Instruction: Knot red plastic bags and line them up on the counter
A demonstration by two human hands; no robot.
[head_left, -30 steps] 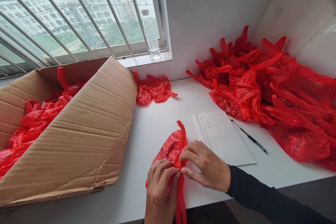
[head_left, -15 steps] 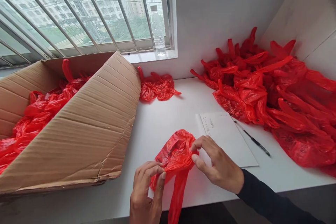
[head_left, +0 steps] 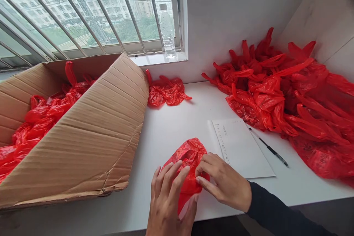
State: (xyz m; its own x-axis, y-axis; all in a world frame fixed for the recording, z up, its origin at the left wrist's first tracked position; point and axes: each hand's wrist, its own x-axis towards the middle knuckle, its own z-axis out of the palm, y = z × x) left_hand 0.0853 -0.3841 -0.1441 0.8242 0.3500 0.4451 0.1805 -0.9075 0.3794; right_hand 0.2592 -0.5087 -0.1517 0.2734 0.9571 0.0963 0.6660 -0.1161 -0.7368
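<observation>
Red bag (head_left: 192, 151) partly behind left hand (head_left: 169, 199), edge apparently in right hand (head_left: 225, 183).

Brown corrugated cardboard box (head_left: 83, 136) clipped at left, heap of crumpled red plastic bags (head_left: 267, 96) clipped at right, bare left hand (head_left: 167, 201) clipped at near edge and hiding part of thin red plastic bag (head_left: 193, 149), print (head_left: 222, 143) on white rectangular paper (head_left: 249, 155) too small to read.
</observation>
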